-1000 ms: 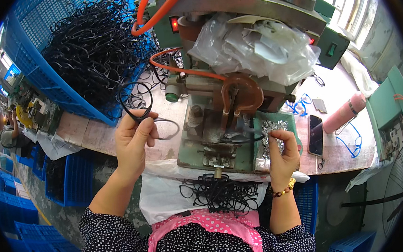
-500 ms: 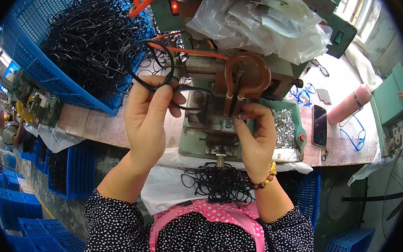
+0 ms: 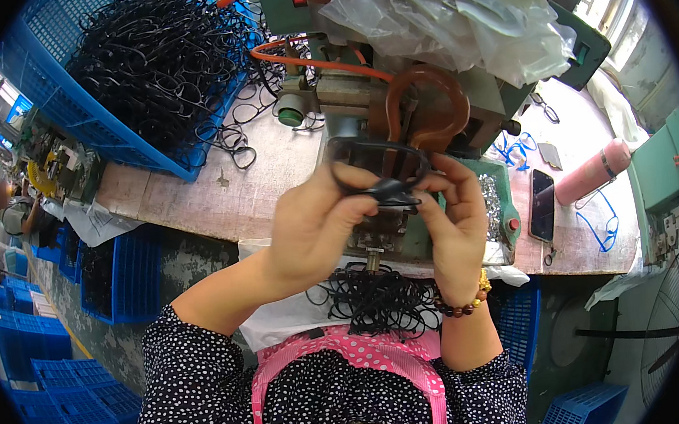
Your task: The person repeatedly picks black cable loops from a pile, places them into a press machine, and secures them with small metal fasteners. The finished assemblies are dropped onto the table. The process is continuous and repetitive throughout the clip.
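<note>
Both of my hands are raised together in front of a green bench machine, below its copper-coloured loop (image 3: pixel 463 107). Between them is a black glasses frame (image 3: pixel 390 190), slightly blurred, with one rim standing up toward the machine. My left hand (image 3: pixel 309 226) is closed on it, thumb and fingers pinching its near part. My right hand (image 3: pixel 457 231) pinches its right end with thumb and fingertips. The hands and frame cover much of the machine's small fixture. Under my hands, a heap of black frames (image 3: pixel 378 300) lies on white sheeting at my lap.
A blue basket (image 3: pixel 110 138) piled with black frames (image 3: pixel 153 67) stands at the far left. Crumpled clear plastic (image 3: pixel 453 28) covers the machine top. To the right are a tray of small metal pieces (image 3: pixel 489 204), a phone (image 3: pixel 542 204), a pink bottle (image 3: pixel 592 172) and blue frames (image 3: pixel 608 227).
My left hand has brought the black glasses frame right and nearer to me. My right hand has left the machine's fixture and now grips the frame too.
</note>
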### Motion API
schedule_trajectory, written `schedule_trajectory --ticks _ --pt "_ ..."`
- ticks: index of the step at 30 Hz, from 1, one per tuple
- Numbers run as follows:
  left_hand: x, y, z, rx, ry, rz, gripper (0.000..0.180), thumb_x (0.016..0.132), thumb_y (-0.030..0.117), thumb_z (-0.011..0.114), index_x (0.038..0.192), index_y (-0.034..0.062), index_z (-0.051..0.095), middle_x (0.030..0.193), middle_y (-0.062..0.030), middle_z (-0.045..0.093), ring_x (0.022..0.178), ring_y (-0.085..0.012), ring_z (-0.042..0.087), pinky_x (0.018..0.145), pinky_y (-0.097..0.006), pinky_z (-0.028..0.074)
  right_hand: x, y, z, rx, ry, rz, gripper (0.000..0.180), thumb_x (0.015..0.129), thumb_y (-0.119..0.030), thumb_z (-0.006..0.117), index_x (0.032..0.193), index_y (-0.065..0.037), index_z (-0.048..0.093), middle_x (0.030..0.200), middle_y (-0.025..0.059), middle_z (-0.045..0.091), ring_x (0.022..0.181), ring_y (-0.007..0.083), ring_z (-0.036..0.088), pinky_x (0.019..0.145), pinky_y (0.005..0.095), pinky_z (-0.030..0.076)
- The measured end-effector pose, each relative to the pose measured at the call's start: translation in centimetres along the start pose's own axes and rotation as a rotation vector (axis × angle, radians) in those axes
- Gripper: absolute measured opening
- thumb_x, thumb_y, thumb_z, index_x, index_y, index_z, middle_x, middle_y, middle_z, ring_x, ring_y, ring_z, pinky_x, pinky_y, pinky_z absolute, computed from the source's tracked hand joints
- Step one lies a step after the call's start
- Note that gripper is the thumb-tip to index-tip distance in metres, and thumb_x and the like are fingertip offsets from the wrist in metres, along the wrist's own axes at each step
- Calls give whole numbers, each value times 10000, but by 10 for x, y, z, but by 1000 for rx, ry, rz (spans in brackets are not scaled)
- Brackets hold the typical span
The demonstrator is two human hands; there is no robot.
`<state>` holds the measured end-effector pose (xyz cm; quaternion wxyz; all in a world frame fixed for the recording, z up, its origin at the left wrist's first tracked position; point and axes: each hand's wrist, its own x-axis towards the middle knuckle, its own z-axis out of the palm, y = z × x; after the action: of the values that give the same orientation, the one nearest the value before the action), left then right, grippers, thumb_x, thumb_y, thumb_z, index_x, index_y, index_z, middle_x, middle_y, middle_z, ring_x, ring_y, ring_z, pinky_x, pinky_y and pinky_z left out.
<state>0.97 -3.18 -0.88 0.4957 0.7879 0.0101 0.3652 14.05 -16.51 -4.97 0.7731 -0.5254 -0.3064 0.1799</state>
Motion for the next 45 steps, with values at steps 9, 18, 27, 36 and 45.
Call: schedule_trajectory --ticks 9,18,27,36,45 --pt "14 -12 13 178 -35 91 130 916 94 655 977 -13 616 748 -137 624 626 -277 646 566 -340 481 -15 -16 -54 -212 307 -182 296 927 78 558 1220 38 553 1104 103 653 1054 144 612 956 273 456" --pt "20 -21 10 322 -61 367 158 825 50 706 925 -27 611 781 -151 619 659 -351 606 578 -390 483 -22 21 -109 -485 534 -386 241 944 34 579 1185 18 585 1081 97 638 1006 150 604 932 274 462" --pt "19 -20 14 361 -4 442 195 828 108 725 925 -10 605 818 -142 626 702 -347 615 610 -398 488 -24 47 -106 -1428 29 -336 258 793 -82 704 1040 -46 637 1180 131 608 1253 355 472 1073 476 342" --pt "-7 -66 -21 577 167 433 289 758 79 740 1032 44 656 972 -126 615 887 -326 595 783 -408 501 -12 52 -95 -1241 91 -301 93 811 -44 676 876 -24 612 1100 135 639 1235 387 485 1049 485 359" --pt "-57 -225 -136 1127 184 -270 165 900 178 658 964 32 614 1106 -152 595 981 -333 570 859 -412 467 -15 47 -94 -1365 77 -332 77 810 -67 689 854 -34 636 1067 94 660 1238 351 490 1079 487 320"
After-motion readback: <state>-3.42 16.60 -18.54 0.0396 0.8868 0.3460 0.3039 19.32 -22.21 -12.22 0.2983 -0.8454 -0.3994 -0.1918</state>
